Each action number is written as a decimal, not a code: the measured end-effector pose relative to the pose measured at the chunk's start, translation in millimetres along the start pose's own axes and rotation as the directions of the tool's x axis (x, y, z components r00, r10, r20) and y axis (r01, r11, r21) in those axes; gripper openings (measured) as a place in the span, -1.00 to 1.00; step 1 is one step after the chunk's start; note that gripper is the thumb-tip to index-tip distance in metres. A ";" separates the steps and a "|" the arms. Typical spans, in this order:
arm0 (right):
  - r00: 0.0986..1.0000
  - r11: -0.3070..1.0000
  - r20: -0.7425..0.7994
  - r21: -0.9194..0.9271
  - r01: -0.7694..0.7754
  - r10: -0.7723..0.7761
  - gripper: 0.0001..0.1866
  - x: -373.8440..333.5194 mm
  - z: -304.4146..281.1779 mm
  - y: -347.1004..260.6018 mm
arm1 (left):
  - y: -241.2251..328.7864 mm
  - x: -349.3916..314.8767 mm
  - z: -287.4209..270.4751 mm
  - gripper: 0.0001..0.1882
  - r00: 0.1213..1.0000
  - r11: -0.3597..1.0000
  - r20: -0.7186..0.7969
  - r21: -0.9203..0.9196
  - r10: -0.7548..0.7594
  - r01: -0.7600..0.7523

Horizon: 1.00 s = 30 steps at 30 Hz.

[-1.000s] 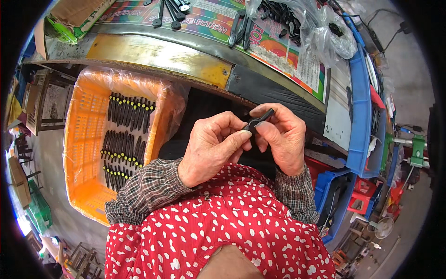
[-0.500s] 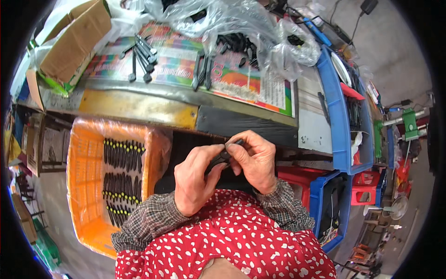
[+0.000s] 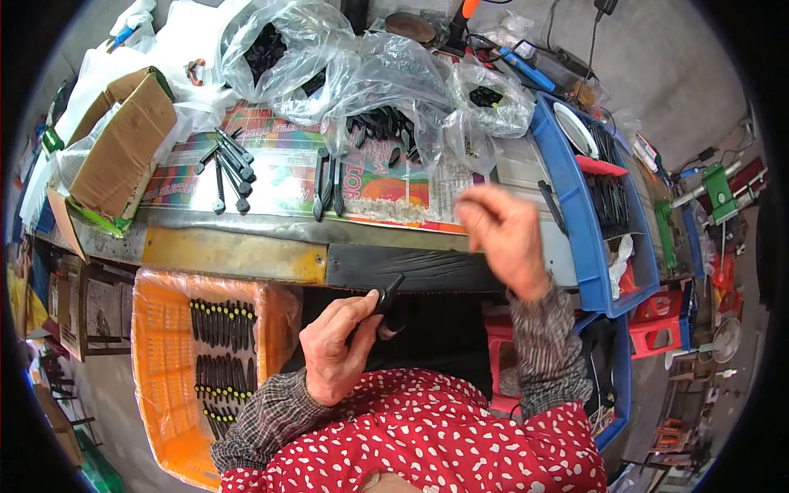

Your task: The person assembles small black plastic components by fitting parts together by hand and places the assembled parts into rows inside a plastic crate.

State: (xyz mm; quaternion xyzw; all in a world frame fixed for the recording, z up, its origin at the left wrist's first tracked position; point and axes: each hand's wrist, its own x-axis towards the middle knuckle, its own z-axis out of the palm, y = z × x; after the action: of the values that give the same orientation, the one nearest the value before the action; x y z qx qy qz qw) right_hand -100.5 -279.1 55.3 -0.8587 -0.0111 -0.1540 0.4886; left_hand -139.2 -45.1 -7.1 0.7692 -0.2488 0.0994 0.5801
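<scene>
The left hand (image 3: 337, 349) pinched a black part (image 3: 389, 296), which projected past the fingertips toward the workbench (image 3: 411, 269)'s front edge, while the blurred right hand (image 3: 508, 238), its grip indeterminable, appeared over that workbench.

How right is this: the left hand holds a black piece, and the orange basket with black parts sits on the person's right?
Not quite: the side is wrong. The head view shows the orange basket with black parts sitting on the person's left. The rest stands: the left hand does hold a black piece.
</scene>
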 end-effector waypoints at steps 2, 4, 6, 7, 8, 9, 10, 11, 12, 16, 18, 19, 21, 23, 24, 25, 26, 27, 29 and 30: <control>0.996 0.992 -0.075 -0.122 0.027 -0.036 -0.85 33.5 -17.2 11.4 | -3.5 0.6 -0.9 -0.69 1.000 1.000 0.002 -0.009 -0.010 0.010; 0.974 0.948 -0.156 -0.298 0.110 -0.162 -0.84 64.7 -38.6 31.3 | -4.3 2.3 -1.6 -0.71 1.000 1.000 0.011 -0.029 -0.012 0.012; 0.940 0.894 -0.190 -0.407 0.187 -0.283 -0.84 94.9 -55.4 56.1 | -5.5 3.9 -3.2 -0.74 0.988 0.976 0.067 -0.161 -0.138 0.147; 0.922 0.818 -0.193 -0.546 0.183 -0.336 -0.84 108.1 -61.6 61.2 | -7.4 4.4 -4.2 -0.74 0.988 0.976 0.068 -0.161 -0.137 0.147; 0.903 0.723 -0.185 -0.669 0.173 -0.387 -0.84 121.5 -64.6 66.8 | -9.7 4.3 -5.5 -0.74 0.982 0.962 0.083 -0.201 -0.172 0.186; 0.904 0.723 -0.183 -0.668 0.175 -0.388 -0.84 134.3 -66.4 73.5 | -11.5 4.4 -6.5 -0.74 0.973 0.945 0.100 -0.240 -0.206 0.224; 0.901 0.658 -0.160 -0.735 0.164 -0.403 -0.85 146.5 -67.4 81.0 | -10.7 5.5 -8.4 -0.73 0.965 0.925 0.124 -0.278 -0.232 0.258; 0.899 0.586 -0.135 -0.796 0.152 -0.417 -0.85 157.3 -68.0 87.9 | -8.2 7.1 -8.8 -0.73 0.965 0.925 0.123 -0.278 -0.233 0.259; 0.911 0.558 -0.106 -0.816 0.149 -0.399 -0.85 166.7 -68.2 94.5 | -5.3 8.9 -8.8 -0.75 0.946 0.886 0.112 -0.331 -0.304 0.324; 0.944 0.469 -0.046 -0.875 0.121 -0.328 -0.84 191.1 -64.8 113.7 | -12.2 8.4 -10.8 -0.74 0.934 0.857 0.165 -0.372 -0.317 0.356; 0.958 0.429 -0.043 -0.899 0.086 -0.283 -0.83 199.2 -63.2 120.9 | -12.2 9.0 -11.1 -0.74 0.932 0.856 0.170 -0.369 -0.320 0.361; 0.971 0.385 -0.042 -0.921 0.054 -0.236 -0.83 202.3 -61.4 123.8 | -12.9 9.1 -10.8 -0.74 0.930 0.855 0.177 -0.366 -0.323 0.367; 0.967 0.388 -0.053 -0.920 0.050 -0.250 -0.83 208.1 -58.9 129.2 | -14.5 9.8 -9.4 -0.73 0.929 0.848 0.179 -0.379 -0.325 0.370; 0.963 0.395 -0.061 -0.917 0.050 -0.264 -0.82 212.3 -54.1 130.0 | -14.6 9.3 -9.2 -0.73 0.927 0.841 0.178 -0.389 -0.331 0.375; 0.976 0.403 -0.077 -0.915 0.013 -0.206 -0.82 214.4 -53.0 129.5 | -14.6 9.4 -9.3 -0.73 0.927 0.842 0.177 -0.388 -0.331 0.375; 0.985 0.407 -0.092 -0.913 -0.024 -0.149 -0.80 216.2 -52.0 128.6 | -14.9 9.9 -9.6 -0.73 0.928 0.843 0.176 -0.389 -0.329 0.373; 0.985 0.407 -0.089 -0.913 -0.021 -0.149 -0.80 216.2 -51.8 127.8 | -15.2 10.3 -10.0 -0.73 0.927 0.842 0.174 -0.389 -0.332 0.374; 0.990 0.397 -0.072 -0.918 -0.019 -0.120 -0.81 215.3 -52.4 126.6 | -15.5 10.6 -10.5 -0.73 0.925 0.835 0.178 -0.398 -0.336 0.380; 0.994 0.382 -0.058 -0.924 -0.019 -0.091 -0.82 212.8 -55.1 127.6 | -14.3 11.9 -10.1 -0.73 0.923 0.826 0.185 -0.411 -0.337 0.385; 0.981 0.414 -0.054 -0.910 0.028 -0.185 -0.85 211.7 -55.2 130.1 | -11.1 13.2 -9.1 -0.75 0.909 0.788 0.170 -0.456 -0.379 0.414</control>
State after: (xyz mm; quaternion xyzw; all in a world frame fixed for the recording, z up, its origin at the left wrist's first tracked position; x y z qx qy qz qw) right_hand 109.1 -421.4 31.0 -0.9700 0.0546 -0.2289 -0.0612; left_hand -121.1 -37.7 -7.8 0.6380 -0.1184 -0.1164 0.7519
